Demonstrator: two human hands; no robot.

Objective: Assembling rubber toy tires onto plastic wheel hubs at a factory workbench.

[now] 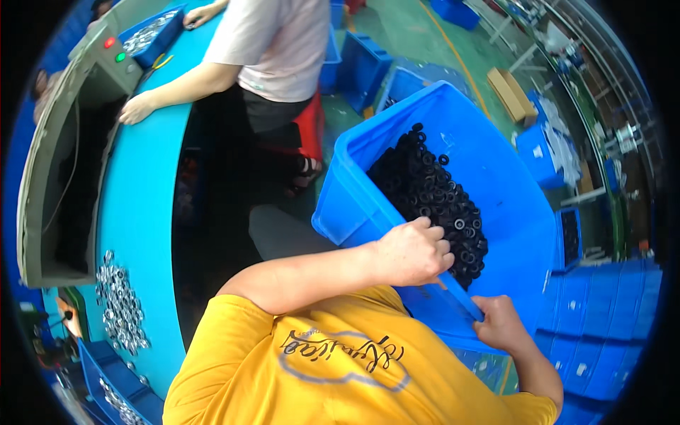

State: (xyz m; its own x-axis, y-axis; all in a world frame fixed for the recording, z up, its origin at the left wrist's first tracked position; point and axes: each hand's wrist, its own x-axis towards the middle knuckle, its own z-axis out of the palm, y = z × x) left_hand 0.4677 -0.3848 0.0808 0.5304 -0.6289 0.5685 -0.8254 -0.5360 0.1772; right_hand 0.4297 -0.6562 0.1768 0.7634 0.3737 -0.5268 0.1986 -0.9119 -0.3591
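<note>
A large blue plastic bin (pixel 510 191) stands tilted in front of me. A heap of small black rings (pixel 432 191) lies inside it, against the side toward my left. My left hand (pixel 416 251) is closed over the bin's near rim, fingers curled to the inside. Farther right on the same rim, my right hand (pixel 499 322) grips the corner area, its thumb along the edge. Both hands are at chest height, close to my yellow shirt. The bin's underside is hidden.
To my left runs a turquoise workbench (pixel 138 212) with shiny metal parts (pixel 120 301) and a grey machine housing (pixel 60 163). A co-worker (pixel 273 49) is at the bench, ahead. Blue crates (pixel 595 319) are stacked at right; a cardboard box (pixel 511 95) lies farther off.
</note>
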